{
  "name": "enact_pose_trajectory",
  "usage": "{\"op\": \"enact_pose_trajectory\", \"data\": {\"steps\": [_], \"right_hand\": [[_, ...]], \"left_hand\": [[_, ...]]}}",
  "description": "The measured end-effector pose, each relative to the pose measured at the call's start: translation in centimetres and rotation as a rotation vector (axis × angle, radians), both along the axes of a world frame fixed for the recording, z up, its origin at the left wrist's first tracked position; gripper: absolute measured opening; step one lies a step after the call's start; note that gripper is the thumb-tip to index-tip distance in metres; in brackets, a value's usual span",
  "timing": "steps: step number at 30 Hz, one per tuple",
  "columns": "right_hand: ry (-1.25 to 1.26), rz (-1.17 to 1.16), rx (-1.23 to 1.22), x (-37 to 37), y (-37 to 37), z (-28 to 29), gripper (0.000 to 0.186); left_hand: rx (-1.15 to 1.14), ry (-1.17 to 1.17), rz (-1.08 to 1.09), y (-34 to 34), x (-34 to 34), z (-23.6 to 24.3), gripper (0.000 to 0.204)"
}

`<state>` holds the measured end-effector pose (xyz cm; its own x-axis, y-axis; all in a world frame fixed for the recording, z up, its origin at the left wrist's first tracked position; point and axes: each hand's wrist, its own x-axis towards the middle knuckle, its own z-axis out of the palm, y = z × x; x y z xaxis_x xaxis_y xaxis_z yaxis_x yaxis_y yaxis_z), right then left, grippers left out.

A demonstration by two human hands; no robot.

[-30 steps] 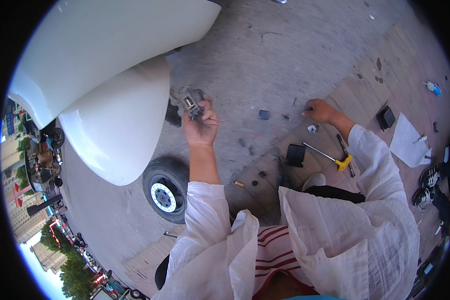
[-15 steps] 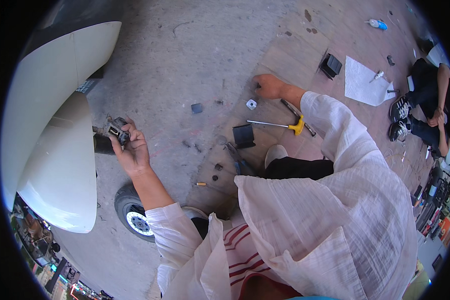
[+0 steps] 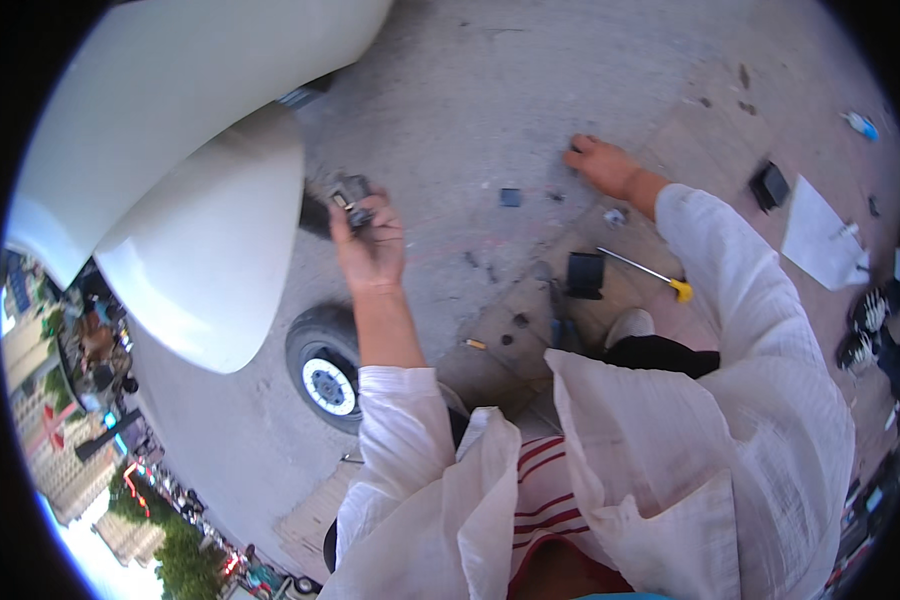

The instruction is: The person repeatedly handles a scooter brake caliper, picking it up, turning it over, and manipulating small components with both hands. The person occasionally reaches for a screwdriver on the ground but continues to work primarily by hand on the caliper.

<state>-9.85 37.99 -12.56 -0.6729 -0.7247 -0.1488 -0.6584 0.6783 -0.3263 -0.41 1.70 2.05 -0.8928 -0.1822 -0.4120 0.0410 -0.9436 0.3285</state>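
My left hand (image 3: 373,255) is raised beside the white vehicle body panel (image 3: 220,230), its fingers wrapped round a dark grey metal part that looks like a brake caliper (image 3: 350,192). My right hand (image 3: 605,165) is low over the concrete on the far right, fingers curled and pinched. Whatever lies between those fingertips is too small to make out. Close by it are a small white part (image 3: 615,216) and a flat bluish square (image 3: 510,197). Nearer to me lies a yellow-handled T-handle driver (image 3: 678,290), partly covered by my right sleeve.
A wheel (image 3: 327,385) with a black tyre is below my left forearm. A black tray-like piece (image 3: 585,275) and blurred pliers (image 3: 562,315) lie near my foot. Another black piece (image 3: 768,187), a white sheet (image 3: 820,235) and a person's shoes (image 3: 870,312) are at right.
The whole view has swung, so the scene sits further right. My left hand still grips the caliper; my right hand has shifted a little farther out, away from the white part.
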Motion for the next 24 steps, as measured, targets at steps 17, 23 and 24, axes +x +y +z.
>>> {"op": "enact_pose_trajectory", "data": {"steps": [17,23,24], "right_hand": [[-0.456,-0.130,-0.975,0.2,-21.9,16.3,0.017],[-0.329,-0.203,-0.939,0.4,-23.1,15.5,0.018],[-0.352,-0.219,-0.929,0.4,-23.1,15.6,0.018]], "left_hand": [[-0.083,-0.060,0.086,-0.8,0.5,-1.2,0.037],[-0.189,-0.167,0.138,1.3,-0.2,-0.1,0.044],[-0.209,-0.164,0.149,1.3,-0.2,-0.1,0.045]]}}
